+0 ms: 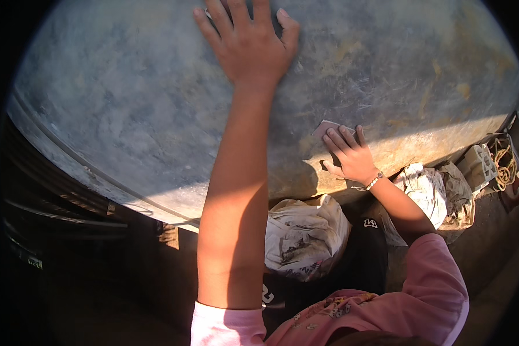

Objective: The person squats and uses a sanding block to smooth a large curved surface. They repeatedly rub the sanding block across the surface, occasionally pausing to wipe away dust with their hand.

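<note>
A large, smooth grey panel (155, 86) with scuffs and yellowish patches spreads before me. My left hand (253, 45) lies on it at the top of the view, fingers spread. Beneath those fingers shows the edge of a brownish sheet, apparently sandpaper (207, 13), mostly hidden. Lower and to the right, my right hand (350, 158) presses a flat piece of brownish-pink sandpaper (323, 127) against the panel. Its fingers cover most of that piece. A beaded bracelet (374, 179) circles the right wrist.
A stained white sack (307, 235) lies below the panel, by my legs. More crumpled sacks (428, 194), a grey block with openings (479, 166) and coiled rope (504, 162) stand along the right. A ridged rim (86, 168) bounds the panel at lower left.
</note>
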The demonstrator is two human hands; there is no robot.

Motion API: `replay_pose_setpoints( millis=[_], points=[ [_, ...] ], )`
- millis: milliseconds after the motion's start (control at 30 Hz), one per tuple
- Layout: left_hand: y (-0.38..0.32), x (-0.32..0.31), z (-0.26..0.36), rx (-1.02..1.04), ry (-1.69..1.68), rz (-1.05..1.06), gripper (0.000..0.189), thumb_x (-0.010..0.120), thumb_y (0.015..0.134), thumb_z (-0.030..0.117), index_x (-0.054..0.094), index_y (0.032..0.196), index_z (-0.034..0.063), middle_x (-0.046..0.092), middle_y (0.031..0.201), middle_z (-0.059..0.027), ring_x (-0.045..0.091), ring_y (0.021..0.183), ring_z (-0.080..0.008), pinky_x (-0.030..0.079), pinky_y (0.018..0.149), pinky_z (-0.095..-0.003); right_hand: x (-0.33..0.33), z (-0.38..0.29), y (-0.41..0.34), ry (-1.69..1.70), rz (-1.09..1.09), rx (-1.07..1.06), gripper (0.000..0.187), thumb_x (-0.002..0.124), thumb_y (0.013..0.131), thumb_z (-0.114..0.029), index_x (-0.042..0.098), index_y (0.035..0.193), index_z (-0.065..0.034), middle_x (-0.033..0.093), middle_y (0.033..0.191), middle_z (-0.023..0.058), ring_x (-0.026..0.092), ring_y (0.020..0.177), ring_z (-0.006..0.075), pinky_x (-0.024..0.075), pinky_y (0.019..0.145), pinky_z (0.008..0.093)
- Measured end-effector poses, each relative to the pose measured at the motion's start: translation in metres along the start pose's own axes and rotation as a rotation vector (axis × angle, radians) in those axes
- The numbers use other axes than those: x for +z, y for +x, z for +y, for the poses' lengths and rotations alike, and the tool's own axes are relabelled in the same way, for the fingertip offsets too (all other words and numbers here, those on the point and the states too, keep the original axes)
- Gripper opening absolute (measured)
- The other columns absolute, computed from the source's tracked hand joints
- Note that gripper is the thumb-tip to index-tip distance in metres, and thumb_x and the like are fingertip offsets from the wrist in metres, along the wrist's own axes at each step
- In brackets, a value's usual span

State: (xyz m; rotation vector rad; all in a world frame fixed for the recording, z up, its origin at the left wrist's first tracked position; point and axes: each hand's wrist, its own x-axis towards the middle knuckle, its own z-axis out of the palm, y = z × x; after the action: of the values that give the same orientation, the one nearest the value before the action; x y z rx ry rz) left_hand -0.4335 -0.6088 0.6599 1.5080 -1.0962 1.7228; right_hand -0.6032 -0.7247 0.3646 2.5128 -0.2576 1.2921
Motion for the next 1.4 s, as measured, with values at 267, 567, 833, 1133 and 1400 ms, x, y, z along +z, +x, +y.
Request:
replay_pose_setpoints(
  millis=[267,567,833,1133,1400],
  points=[
    [-0.004,0.0,0.0,0.0,0.028,-0.023,0.079,0.064,0.086,0.026,0.047,0.161,0.0089,0.037,0.17,-0.0215,0.029,0.158,-0.0478,0.023,0.127,-0.064,0.005,0.033,0.021,-0.07,0.351,0.428,0.067,0.063,0.094,-0.049,0.064,0.142,-0.001,0.06,0.151,0.022,0.054,0.139,0.0484,0.0273,0.12,0.0731],
    [0.0,-0.003,0.0,0.0,0.012,-0.009,0.078,0.064,0.086,0.026,0.048,0.161,0.0079,0.037,0.17,-0.0218,0.03,0.158,-0.0478,0.025,0.126,-0.064,0.016,-0.035,-0.029,0.03,-0.073,-0.114,0.068,0.068,0.092,-0.052,0.062,0.148,-0.0146,0.06,0.153,0.0057,0.054,0.141,0.0334,0.0318,0.121,0.0668],
    [-0.002,-0.002,-0.001,0.004,0.013,0.002,0.077,0.064,0.087,0.026,0.048,0.16,0.0079,0.037,0.17,-0.0217,0.03,0.158,-0.0476,0.025,0.126,-0.0644,0.013,-0.036,0.042,0.012,0.197,0.263,0.067,0.065,0.095,-0.048,0.063,0.147,-0.0067,0.055,0.159,0.016,0.046,0.149,0.0433,0.0279,0.121,0.0709],
    [-0.002,0.003,-0.002,0.012,-0.012,0.046,0.073,0.062,0.088,0.024,0.052,0.158,0.0073,0.04,0.169,-0.0207,0.033,0.157,-0.0479,0.027,0.126,-0.0647,-0.016,-0.01,0.087,-0.086,0.31,0.295,0.071,0.065,0.094,-0.048,0.057,0.155,-0.012,0.049,0.166,0.0128,0.04,0.156,0.0371,0.0241,0.125,0.0678],
    [0.001,0.0,-0.003,0.013,-0.001,0.036,0.068,0.057,0.09,0.019,0.053,0.157,0.0068,0.04,0.169,-0.0206,0.033,0.157,-0.0484,0.028,0.125,-0.0646,-0.059,-0.004,0.119,-0.096,0.279,-0.012,0.076,0.061,0.098,-0.051,0.049,0.161,-0.0108,0.044,0.169,0.0108,0.032,0.161,0.0334,0.0132,0.13,0.0636]
  ],
)
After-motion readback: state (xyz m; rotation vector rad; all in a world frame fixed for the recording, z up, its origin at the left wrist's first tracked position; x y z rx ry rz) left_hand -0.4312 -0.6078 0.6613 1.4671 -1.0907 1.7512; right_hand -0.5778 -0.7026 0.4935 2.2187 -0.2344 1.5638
